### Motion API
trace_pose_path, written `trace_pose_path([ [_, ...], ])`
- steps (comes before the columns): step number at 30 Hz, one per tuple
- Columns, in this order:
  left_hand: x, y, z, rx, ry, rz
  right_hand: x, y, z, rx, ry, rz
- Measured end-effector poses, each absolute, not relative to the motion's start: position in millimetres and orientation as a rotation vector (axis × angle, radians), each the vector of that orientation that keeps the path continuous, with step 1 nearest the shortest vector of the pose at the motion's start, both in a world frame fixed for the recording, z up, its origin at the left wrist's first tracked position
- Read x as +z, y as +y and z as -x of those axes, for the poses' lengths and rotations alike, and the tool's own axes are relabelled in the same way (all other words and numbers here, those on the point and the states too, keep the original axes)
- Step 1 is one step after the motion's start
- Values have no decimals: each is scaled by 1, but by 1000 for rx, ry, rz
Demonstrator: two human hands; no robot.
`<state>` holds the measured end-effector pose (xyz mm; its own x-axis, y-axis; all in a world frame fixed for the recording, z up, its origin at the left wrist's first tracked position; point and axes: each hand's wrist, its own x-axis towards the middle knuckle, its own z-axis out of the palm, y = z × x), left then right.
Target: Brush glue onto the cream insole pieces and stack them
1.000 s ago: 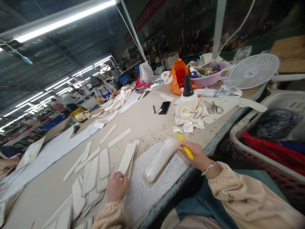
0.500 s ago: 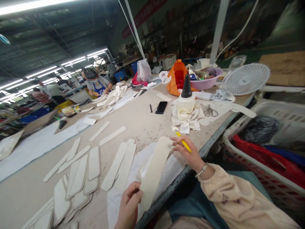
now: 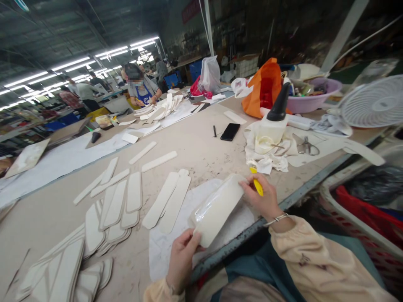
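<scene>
My left hand pinches the near end of a long cream insole piece lying over a glue-wet one on a white sheet. My right hand presses the far end of the same piece while gripping a yellow-handled tool. Several cream strips lie on the table just left of it, and stacks of shaped pieces sit further left.
A white glue bottle with a black nozzle stands on rags, with scissors, a black phone, an orange bag, a purple basin and a white fan beyond. A basket stands at right. A person works across the table.
My left hand picked up a cream piece from the table and brought it over the glued piece; both hands now set it down on top. The camera view shifted left.
</scene>
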<state>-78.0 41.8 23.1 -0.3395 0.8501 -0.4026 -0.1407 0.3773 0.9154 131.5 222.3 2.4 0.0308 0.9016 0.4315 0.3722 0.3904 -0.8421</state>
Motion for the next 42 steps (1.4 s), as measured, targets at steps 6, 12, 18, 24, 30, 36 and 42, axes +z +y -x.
trace_pose_path([
  [6,28,80,115,1055,1850,-896,2,241,-117,546,-1592,1216],
  [12,18,95,122,1000,1919,-981,-6,248,-112,512,-1646,1286],
  [18,15,93,122,935,1949,-982,-11,249,-113,480,-1707,1333],
  [24,12,94,123,886,1981,-1063,-14,250,-113,442,-1735,1335],
  [30,8,94,128,816,1999,-1166,-19,249,-115,436,-1769,1387],
  [36,7,93,129,778,2061,-1228,-26,250,-116,384,-1838,1390],
  [42,4,92,131,729,2087,-1288,-24,249,-117,363,-1941,1419],
])
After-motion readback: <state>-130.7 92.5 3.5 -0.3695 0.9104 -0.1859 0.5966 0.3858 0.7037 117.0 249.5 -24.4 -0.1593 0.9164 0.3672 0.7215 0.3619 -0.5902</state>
